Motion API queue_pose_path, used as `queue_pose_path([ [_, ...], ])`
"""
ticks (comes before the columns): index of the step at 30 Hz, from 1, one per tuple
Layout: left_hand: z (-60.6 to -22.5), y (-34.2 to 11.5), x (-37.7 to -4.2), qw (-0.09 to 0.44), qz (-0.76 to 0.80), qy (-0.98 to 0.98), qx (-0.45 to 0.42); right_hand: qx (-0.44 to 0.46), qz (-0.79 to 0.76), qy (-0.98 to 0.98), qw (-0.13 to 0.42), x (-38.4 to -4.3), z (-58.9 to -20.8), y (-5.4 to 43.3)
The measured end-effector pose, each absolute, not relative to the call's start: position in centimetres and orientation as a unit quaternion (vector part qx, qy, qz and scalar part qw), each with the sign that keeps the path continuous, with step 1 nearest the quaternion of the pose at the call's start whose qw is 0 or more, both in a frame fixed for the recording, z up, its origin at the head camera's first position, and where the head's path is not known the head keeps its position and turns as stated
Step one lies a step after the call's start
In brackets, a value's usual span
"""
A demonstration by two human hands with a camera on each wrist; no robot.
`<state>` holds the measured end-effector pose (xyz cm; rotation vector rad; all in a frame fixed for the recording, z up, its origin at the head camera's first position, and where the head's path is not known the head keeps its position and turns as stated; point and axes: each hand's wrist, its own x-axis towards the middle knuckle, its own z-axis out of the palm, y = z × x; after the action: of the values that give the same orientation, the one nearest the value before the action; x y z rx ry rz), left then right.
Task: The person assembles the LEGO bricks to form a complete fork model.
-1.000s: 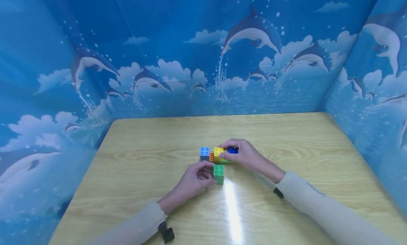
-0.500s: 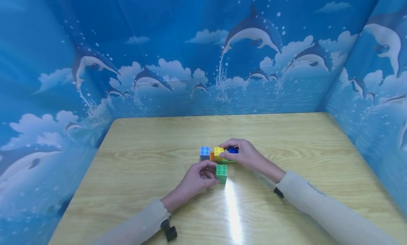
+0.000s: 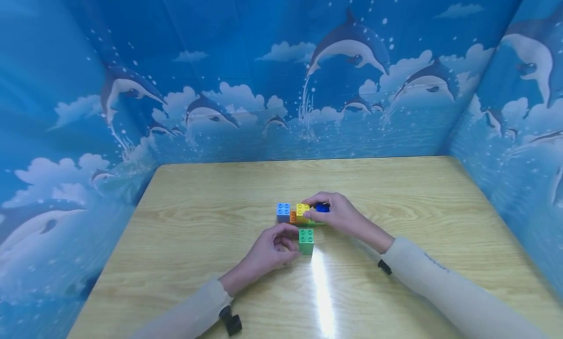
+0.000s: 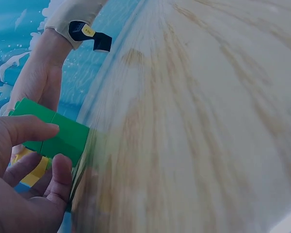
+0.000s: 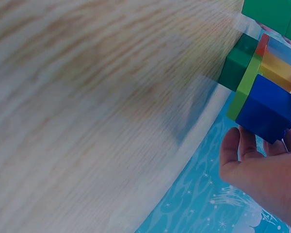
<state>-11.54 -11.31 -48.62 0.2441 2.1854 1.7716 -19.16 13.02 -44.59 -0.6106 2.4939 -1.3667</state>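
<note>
A bright green block (image 3: 306, 242), made of two joined bricks, stands on the table. Beside it my left hand (image 3: 268, 246) has thumb and fingers apart, with a narrow gap to the block in the head view. Behind it sits a row of toy bricks: a light blue brick (image 3: 283, 212), an orange brick (image 3: 292, 216), a yellow brick (image 3: 302, 212) and a dark blue brick (image 5: 265, 107). They rest on a lime green piece (image 5: 245, 90), with a dark green brick (image 5: 238, 62) under it. My right hand (image 3: 336, 214) pinches the yellow brick between thumb and forefinger.
The wooden table (image 3: 198, 197) carries all the bricks. Blue curtains (image 3: 246, 129) printed with dolphins stand along its back and sides. Black wrist straps (image 3: 230, 320) are on both sleeves.
The green block shifted slightly right with my left hand, then stayed in place as that hand drew back a little to the left. My right hand has kept its place.
</note>
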Motion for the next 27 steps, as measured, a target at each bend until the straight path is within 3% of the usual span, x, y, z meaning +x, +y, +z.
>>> queue_pose_path([
  [9,-48.4,-13.4,-11.5,0.113,0.594,0.795,0.057,-0.221,-0.428,0.87,0.106,-19.0,-44.5,13.1],
  [17,-47.4,-14.2,-13.8,0.04,0.575,0.817,0.023,-0.241,-0.407,0.875,0.103,-19.2,-44.4,13.0],
  [27,-47.6,-13.6,-16.0,0.065,0.556,0.826,0.065,-0.227,-0.403,0.881,0.098,-18.9,-44.2,14.1],
])
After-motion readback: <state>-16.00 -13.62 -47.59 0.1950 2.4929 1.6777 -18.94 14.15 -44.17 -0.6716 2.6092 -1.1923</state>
